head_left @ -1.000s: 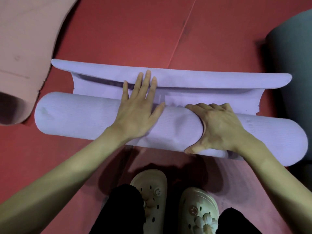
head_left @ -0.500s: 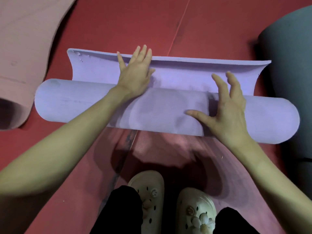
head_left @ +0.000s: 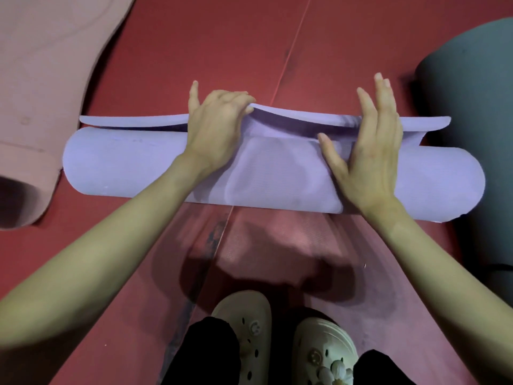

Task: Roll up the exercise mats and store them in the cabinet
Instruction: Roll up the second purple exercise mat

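Observation:
A purple exercise mat (head_left: pixel 133 165) lies across the red floor, almost wholly rolled, with only a narrow end flap standing up along its far side. My left hand (head_left: pixel 216 126) sits left of the middle, its fingers curled over the flap's edge and gripping it. My right hand (head_left: pixel 372 151) lies flat on the roll right of the middle, with straight fingers reaching past the flap's edge.
A pink mat (head_left: pixel 41 79), partly rolled, lies at the left. A dark grey-green mat (head_left: pixel 466 107) lies at the right, close to the purple roll's end. My feet in cream clogs (head_left: pixel 244 334) stand just behind the roll on the red floor padding (head_left: pixel 222 37).
The roll has moved away from me and the free flap has shrunk to a narrow strip. My left hand went from flat to curled over the flap's edge; my right hand slid forward.

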Demonstrator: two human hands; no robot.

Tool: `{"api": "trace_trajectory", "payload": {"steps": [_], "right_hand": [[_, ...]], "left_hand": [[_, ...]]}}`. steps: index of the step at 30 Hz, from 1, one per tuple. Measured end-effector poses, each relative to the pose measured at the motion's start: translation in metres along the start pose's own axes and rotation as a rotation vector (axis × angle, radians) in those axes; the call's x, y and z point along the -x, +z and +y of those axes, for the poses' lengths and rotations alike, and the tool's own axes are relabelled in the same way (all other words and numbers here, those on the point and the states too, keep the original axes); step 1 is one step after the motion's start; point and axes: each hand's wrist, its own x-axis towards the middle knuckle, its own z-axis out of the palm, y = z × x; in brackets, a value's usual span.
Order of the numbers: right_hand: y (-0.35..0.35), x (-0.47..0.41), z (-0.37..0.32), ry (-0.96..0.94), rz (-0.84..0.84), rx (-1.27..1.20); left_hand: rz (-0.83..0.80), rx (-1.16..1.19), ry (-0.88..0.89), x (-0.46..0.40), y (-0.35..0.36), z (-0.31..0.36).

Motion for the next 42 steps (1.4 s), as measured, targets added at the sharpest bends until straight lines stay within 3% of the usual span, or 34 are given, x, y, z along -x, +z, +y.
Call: {"api": "trace_trajectory", "payload": {"steps": [6, 13, 17, 22, 26, 30, 34, 37, 42], "right_hand": [[0.008, -0.02, 0.005, -0.008, -0.004, 0.039], [0.014, -0.027, 0.008, 0.126, -0.074, 0.215], [0.01, -0.02, 0.005, 0.191, -0.055, 0.207], [0.012, -0.015, 0.011, 0.266, 0.105, 0.071], [0.012, -0.009, 0.014, 0.385, 0.199, -0.11], [0.0, -0.005, 0.005, 0.48, 0.253, -0.355], [-0.014, -0.006, 0.004, 0.566, 0.18, -0.518], [-0.039, 0.008, 0.009, 0.631, 0.244, -0.437], [-0.084, 0.062, 0.031, 0.865, 0.417, -0.364]], "left_hand": [[0.084, 0.032, 0.031, 0.019, 0.006, 0.0], [0.059, 0.111, 0.01, 0.028, 0.012, -0.002], [-0.033, 0.087, 0.116, 0.028, 0.0, -0.005], [-0.348, 0.06, 0.224, 0.008, -0.015, 0.012], [-0.504, -0.079, 0.333, -0.004, -0.006, 0.044], [-0.514, -0.04, 0.364, -0.009, 0.005, 0.072], [-0.562, 0.014, 0.331, -0.003, 0.01, 0.085], [-0.557, -0.044, 0.338, 0.006, 0.006, 0.093], [-0.6, -0.328, 0.368, 0.017, -0.007, 0.126]]}}
